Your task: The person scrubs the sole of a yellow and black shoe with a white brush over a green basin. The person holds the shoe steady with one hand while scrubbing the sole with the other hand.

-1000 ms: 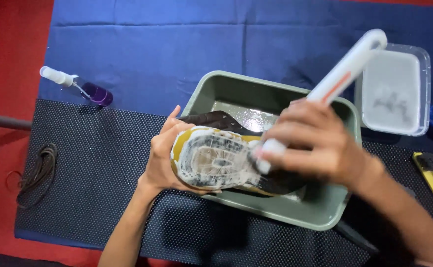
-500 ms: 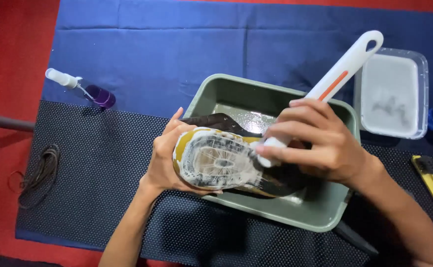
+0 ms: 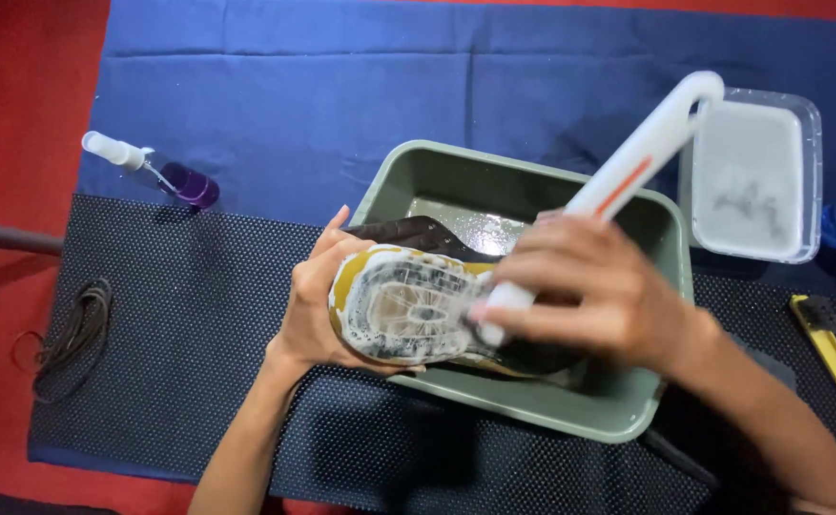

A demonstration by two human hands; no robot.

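Observation:
My left hand (image 3: 308, 305) grips the toe end of a dark shoe (image 3: 408, 310), held sole-up over the near-left corner of a grey-green tub (image 3: 523, 401). The sole is covered in white suds with a yellow rim. My right hand (image 3: 594, 296) is closed around a long white brush (image 3: 628, 181) with an orange stripe on its handle. The brush head is pressed against the middle of the sole and is hidden under my fingers. The handle points up and to the right.
A clear plastic box (image 3: 752, 176) of soapy water sits right of the tub. A small purple spray bottle (image 3: 155, 172) lies at the left on the blue cloth. Dark laces (image 3: 74, 334) lie at the left edge. A yellow-handled brush (image 3: 833, 353) is at the right.
My right hand and the brush have slid left along the sole, and the handle has swung slightly. My left hand keeps the shoe in about the same place.

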